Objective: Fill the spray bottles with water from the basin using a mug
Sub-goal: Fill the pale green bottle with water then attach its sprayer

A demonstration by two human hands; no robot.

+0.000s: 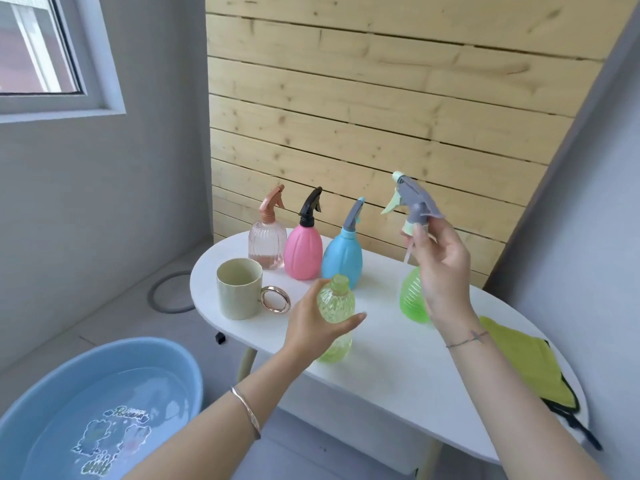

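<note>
At the near middle of the bench (398, 368) stands the yellow-green bottle (335, 320), neck open and uncapped; my left hand (313, 329) is wrapped round its shoulder, thumb on the near side, fingers curled behind, holding it upright on the white top; my right hand (440, 261) is raised above and to the right, pinching the collar of the grey spray head (414, 202) between thumb and fingertips, its dip tube hanging clear of any bottle. Behind that hand stands a darker green bottle (410, 299), partly hidden, so I cannot tell whether it is capped. Further back, in a row against the timber wall: a clear pink bottle (266, 245), a solid pink bottle (303, 251) and a blue bottle (341, 258), all with heads fitted. The mug (239, 289) sits empty to the left of the held bottle, its ring handle turned towards it. The basin (69, 407) is on the floor at lower left, holding water. A yellow cloth (526, 358) lies at the right end of the bench.

Assessment: the step in hand is opening the bottle for filling. The spray head should be laid on the bench, tube kept off the floor; the right hand is then free for the mug. The neck is narrow, so the pour should be slow, lip close to the opening, left hand steadying throughout; the cloth is at hand for spills.
</note>
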